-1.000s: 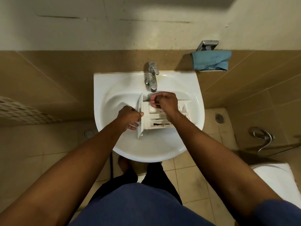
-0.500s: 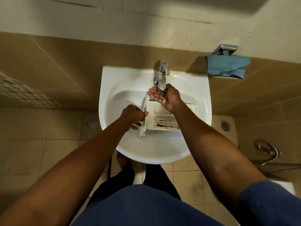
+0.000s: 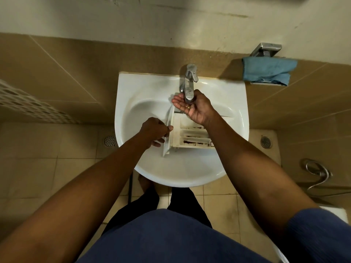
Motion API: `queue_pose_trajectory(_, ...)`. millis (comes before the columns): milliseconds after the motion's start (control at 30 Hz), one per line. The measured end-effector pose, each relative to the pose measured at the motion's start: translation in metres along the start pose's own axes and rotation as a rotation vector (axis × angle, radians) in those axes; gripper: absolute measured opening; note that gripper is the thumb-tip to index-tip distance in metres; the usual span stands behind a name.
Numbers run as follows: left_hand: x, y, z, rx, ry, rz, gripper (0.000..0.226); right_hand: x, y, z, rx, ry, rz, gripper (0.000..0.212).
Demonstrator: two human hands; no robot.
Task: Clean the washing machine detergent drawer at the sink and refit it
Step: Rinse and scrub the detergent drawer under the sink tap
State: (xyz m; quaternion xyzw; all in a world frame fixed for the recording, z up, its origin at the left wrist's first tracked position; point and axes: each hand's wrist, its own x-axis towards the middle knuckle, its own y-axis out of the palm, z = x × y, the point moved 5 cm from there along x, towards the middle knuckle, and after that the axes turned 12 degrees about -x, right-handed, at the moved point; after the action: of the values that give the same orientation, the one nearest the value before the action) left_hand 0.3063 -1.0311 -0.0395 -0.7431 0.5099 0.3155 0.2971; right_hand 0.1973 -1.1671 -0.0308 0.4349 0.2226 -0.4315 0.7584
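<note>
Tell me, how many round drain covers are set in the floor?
2: one drain cover left of the sink, the other right of it. More may be hidden beneath the sink or the person.

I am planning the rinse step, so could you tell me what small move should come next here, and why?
Probably tip the cupped right hand over the detergent drawer, since brown residue streaks its compartments, the palm sits under the tap spout, and the left hand grips the front panel.

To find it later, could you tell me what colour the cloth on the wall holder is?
The cloth is blue; head view.
</note>
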Motion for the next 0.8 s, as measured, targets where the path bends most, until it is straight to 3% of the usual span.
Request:
queue_pose_trajectory(133,-0.003,-0.002,0.001,0.008,0.018,0.002,0.025,-0.014,-0.019,0.0,-0.361,-0.056,-0.167,0.04)
queue_pose_trajectory(233,-0.006,-0.003,0.0,0.017,0.03,0.005,0.029,-0.019,-0.022,-0.002,-0.581,-0.111,-0.287,0.046)
queue_pose_trajectory(400,-0.007,-0.003,-0.002,0.016,0.031,0.005,0.03,-0.034,-0.014,-0.02,-0.663,-0.056,-0.19,0.038)
queue_pose_trajectory(533,-0.008,-0.004,-0.002,0.008,0.032,0.004,0.032,-0.039,0.001,-0.023,-0.832,-0.11,-0.211,0.032)
queue_pose_trajectory(633,-0.009,-0.004,-0.003,0.004,0.035,-0.004,0.031,-0.042,0.006,-0.024,-0.847,-0.163,-0.251,0.036)
queue_pose_trajectory(800,-0.008,-0.005,-0.003,-0.009,0.032,-0.008,0.031,-0.061,-0.002,-0.028,-0.861,-0.093,-0.187,0.034)
